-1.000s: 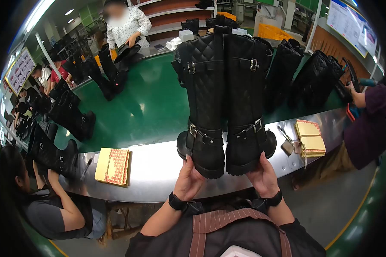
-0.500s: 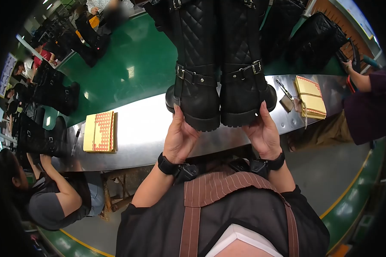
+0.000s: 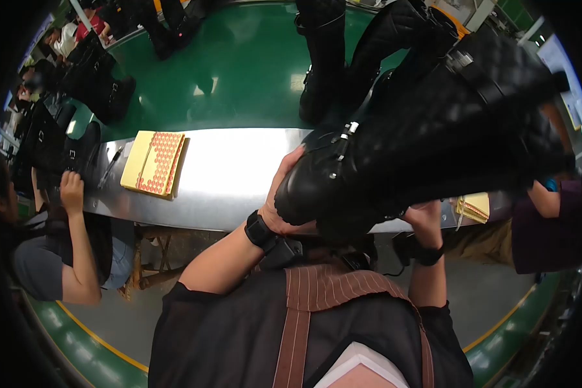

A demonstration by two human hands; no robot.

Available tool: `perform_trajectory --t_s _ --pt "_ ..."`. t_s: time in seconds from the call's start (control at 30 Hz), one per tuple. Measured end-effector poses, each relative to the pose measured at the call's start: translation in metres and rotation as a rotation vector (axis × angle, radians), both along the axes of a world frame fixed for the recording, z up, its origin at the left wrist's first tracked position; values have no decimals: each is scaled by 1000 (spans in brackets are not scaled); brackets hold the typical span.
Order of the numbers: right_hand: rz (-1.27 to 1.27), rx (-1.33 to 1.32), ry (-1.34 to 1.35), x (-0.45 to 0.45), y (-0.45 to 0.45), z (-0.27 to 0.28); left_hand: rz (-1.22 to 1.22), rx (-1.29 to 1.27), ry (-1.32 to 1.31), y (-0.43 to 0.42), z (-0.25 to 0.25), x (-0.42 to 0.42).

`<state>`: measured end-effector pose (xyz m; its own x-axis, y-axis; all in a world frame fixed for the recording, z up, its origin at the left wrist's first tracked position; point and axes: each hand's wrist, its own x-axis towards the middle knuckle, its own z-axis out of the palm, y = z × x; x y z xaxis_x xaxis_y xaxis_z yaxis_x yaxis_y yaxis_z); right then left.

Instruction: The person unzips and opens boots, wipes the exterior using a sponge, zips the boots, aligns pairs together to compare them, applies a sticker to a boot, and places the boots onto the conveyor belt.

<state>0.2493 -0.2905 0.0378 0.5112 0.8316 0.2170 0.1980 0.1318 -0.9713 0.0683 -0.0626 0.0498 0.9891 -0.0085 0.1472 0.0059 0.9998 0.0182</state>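
Note:
A pair of black quilted boots [image 3: 427, 149] with buckled straps is held sideways in front of me, toes to the left and shafts to the upper right. The shafts are smeared by motion. One boot covers most of the other, whose dark lower part [image 3: 349, 225] shows underneath. My left hand [image 3: 275, 213] is wrapped round the toe and sole end. Underneath the boots, farther right, my right hand [image 3: 427, 220] grips them, its fingertips partly hidden. Both wrists wear black bands.
A metal ledge [image 3: 220, 174] runs along the green table [image 3: 233, 84]. Bundled yellow cards [image 3: 152, 161] and a pen [image 3: 112, 161] lie at left, more yellow cards [image 3: 473, 207] at right. Other boots [image 3: 323, 58] stand behind. Co-workers' arms [image 3: 77, 239] are close on both sides.
The boots have turned from upright, soles toward me, to lying sideways with shafts to the right. Other boots behind have come into view. The left co-worker's hand has moved up.

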Motion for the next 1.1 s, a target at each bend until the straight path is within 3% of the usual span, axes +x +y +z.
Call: perform_trajectory --t_s 0.07,0.23,0.33,0.47,0.53,0.57,0.63,0.8,0.97,1.1 --pt "102 -69 -155 4 -11 37 -133 55 96 3 0 -1" --pt "308 -144 309 2 22 68 -205 187 257 1 4 0" --pt "299 -123 406 -7 23 68 -333 192 243 7 3 1" --pt "134 89 278 -21 20 56 -258 338 305 11 14 -2" --pt "18 176 233 -29 26 50 68 826 419 16 33 -10" --pt "-36 210 212 -33 30 47 56 827 421 16 35 -13" --pt "-111 252 183 -39 39 40 152 1180 346 16 39 -18" --pt "-132 275 127 -37 38 41 149 1127 289 10 44 -22" --pt "13 178 13 -24 22 60 430 1004 108 2 35 -18" --pt "-76 246 30 -10 3 44 476 1046 102 -6 42 -14"
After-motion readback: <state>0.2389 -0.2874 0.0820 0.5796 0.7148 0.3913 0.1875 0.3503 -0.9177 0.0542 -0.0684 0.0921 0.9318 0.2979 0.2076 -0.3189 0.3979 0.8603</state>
